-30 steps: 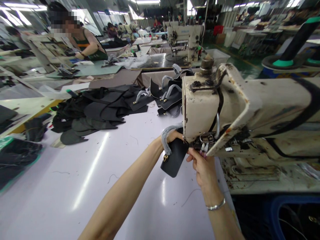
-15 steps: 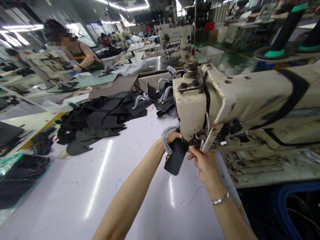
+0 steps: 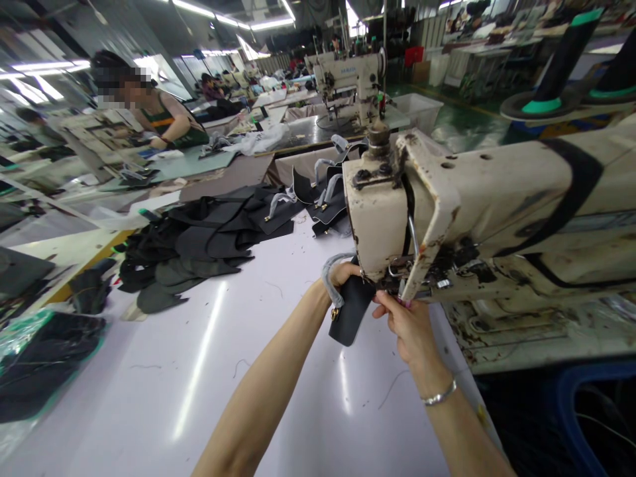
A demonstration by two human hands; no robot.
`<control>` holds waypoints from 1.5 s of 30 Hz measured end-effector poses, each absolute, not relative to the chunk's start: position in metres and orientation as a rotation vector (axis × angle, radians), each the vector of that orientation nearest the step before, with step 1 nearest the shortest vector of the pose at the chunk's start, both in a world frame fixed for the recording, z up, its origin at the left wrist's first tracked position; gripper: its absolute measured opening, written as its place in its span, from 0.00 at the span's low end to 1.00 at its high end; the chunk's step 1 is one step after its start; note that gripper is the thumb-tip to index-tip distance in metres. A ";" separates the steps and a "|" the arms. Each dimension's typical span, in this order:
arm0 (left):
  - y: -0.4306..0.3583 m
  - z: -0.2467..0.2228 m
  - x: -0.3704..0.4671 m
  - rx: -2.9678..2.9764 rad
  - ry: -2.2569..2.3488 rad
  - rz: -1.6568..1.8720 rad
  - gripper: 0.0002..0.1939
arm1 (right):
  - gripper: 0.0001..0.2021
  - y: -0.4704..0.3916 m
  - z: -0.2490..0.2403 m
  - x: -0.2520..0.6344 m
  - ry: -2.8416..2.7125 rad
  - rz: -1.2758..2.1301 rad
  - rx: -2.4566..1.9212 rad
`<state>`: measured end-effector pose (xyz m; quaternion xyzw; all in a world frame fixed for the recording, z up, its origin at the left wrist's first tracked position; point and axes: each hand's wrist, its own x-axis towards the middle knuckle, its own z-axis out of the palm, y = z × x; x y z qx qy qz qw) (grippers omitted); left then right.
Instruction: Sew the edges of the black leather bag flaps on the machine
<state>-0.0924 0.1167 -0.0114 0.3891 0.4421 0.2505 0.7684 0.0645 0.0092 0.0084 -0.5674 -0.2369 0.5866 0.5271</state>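
A black flat piece (image 3: 352,311) with a grey wrapped handle (image 3: 328,281) and a gold-coloured ring lies under the head of a cream sewing machine (image 3: 380,225). My left hand (image 3: 344,273) grips the piece at its far left edge, beside the handle; its fingertips are partly behind the machine head. My right hand (image 3: 405,321) is at the near right edge, thumb and fingers pinched on the piece close to the needle area. The machine hides the stitching point. A silver bracelet is on my right wrist.
Black cut pieces (image 3: 199,238) are heaped at the left on the white table (image 3: 278,371). Several pieces with grey handles (image 3: 328,192) lie behind the machine head. A plastic-wrapped bundle (image 3: 44,358) is at far left. A person (image 3: 169,122) works farther back.
The view has shifted slightly. The black piece's near end has turned a little to the right; both hands keep nearly the same places at the machine.
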 end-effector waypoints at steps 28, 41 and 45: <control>0.063 -0.002 -0.080 0.523 0.895 0.521 0.16 | 0.14 0.004 0.013 0.074 -0.541 1.426 -1.298; 0.069 -0.009 -0.080 0.568 0.902 0.651 0.19 | 0.15 0.009 0.011 0.071 -0.465 1.435 -1.273; 0.067 -0.006 -0.079 0.548 0.904 0.645 0.20 | 0.14 0.008 0.013 0.071 -0.451 1.421 -1.293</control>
